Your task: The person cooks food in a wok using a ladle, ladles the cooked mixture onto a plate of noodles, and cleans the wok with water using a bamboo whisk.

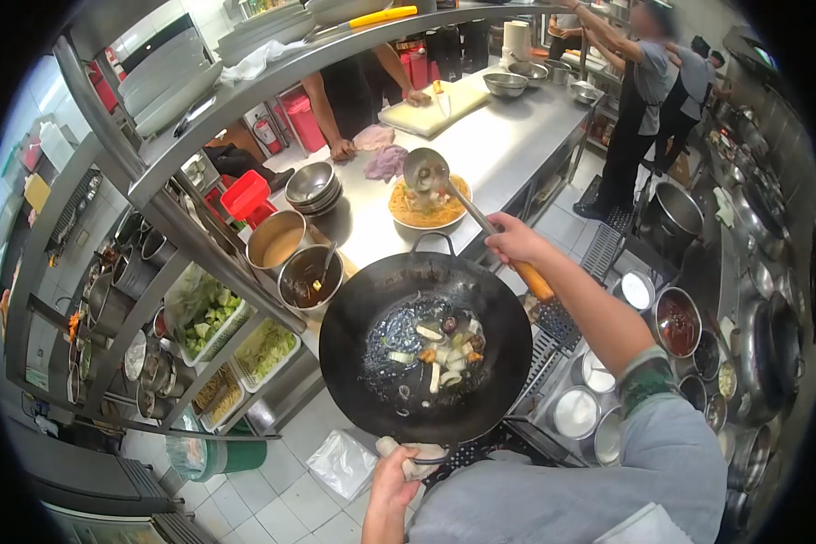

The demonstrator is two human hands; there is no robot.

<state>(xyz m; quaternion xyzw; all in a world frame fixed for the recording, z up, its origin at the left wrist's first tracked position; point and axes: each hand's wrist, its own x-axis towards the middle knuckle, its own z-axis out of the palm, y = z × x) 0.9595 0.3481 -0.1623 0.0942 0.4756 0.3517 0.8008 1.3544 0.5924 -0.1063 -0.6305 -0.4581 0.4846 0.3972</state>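
Note:
My right hand is wrapped round the wooden handle of a metal ladle. The ladle's bowl, with some food in it, is over a plate of noodles on the steel counter. My left hand grips the near handle of a large black wok through a folded cloth. Inside the wok, cut vegetables and pieces of food lie in a glossy liquid. The wok's far loop handle is close to the counter's edge.
Pots of sauce and stacked steel bowls stand left of the plate. Across the counter, a person's hands rest near a cutting board with a knife. Containers line the right. A plastic bag lies on the floor.

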